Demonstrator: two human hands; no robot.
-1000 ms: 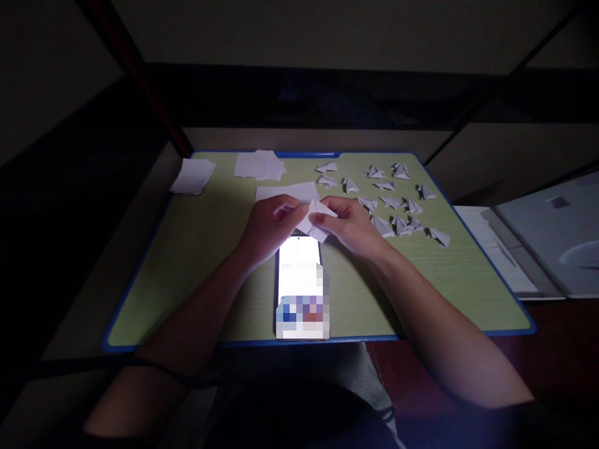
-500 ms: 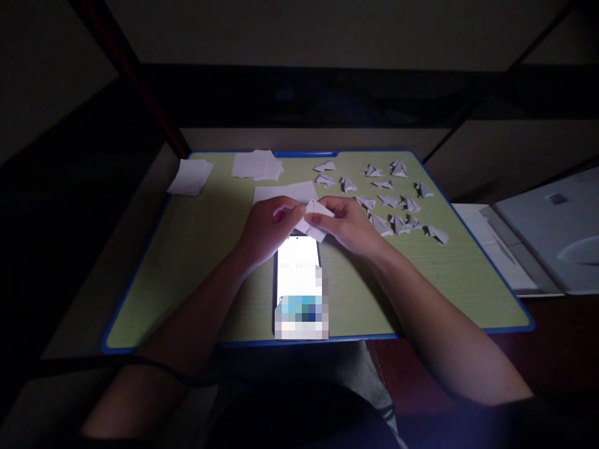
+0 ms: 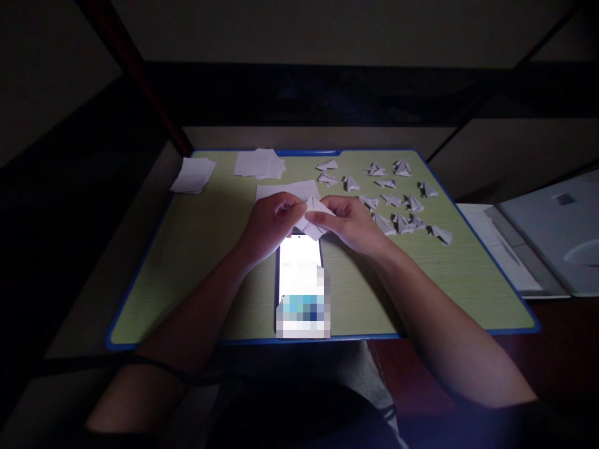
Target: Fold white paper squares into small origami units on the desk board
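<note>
Both of my hands meet over the middle of a green lap table (image 3: 196, 268) with a blue rim. My left hand (image 3: 269, 226) and my right hand (image 3: 349, 223) pinch a small piece of white folded paper (image 3: 314, 219) between their fingertips. Just below the paper lies a lit phone (image 3: 300, 284), screen up. A flat white sheet (image 3: 286, 189) lies right behind my hands.
Several small folded paper pieces (image 3: 395, 202) are scattered over the table's back right. Two stacks of white paper squares (image 3: 193, 175) (image 3: 259, 164) lie at the back left. A grey laptop-like object (image 3: 543, 240) sits off the table's right edge. The room is dark.
My hands stay in place on the folded paper, with only slight finger movement. The view shifts a little.
</note>
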